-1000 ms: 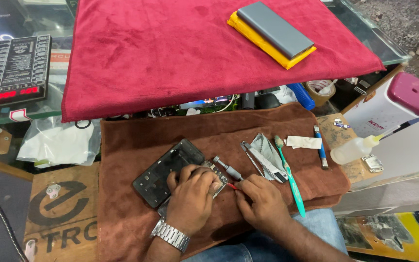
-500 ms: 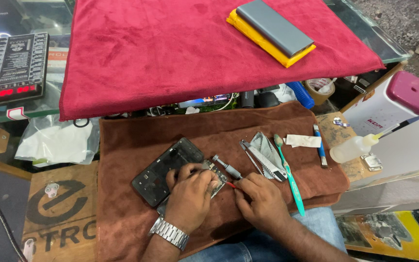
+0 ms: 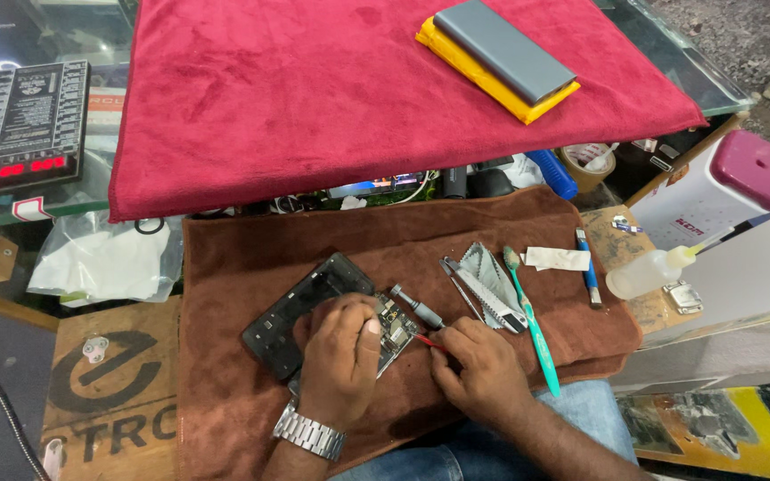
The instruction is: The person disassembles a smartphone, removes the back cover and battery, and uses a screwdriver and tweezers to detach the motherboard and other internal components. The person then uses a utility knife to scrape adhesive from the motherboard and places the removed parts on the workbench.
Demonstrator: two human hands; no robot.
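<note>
Left hand [image 3: 342, 352] presses flat on the opened black smartphone [image 3: 314, 312], fingers loosely curled. Right hand [image 3: 483, 370] pinches a thin red-tipped tool [image 3: 430, 339] over the brown towel [image 3: 251, 267].

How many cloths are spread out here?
2. A red cloth covers the glass counter at the top; a brown cloth lies below it under the opened phone and tools. Others may be hidden in the clutter between.

A single head-worn camera looks steeply down from above the seated person, close over the hands [image 3: 403, 365] on the brown cloth [image 3: 251, 258], the red-draped desk [image 3: 314, 98] beyond (no second view overlaps).
</note>
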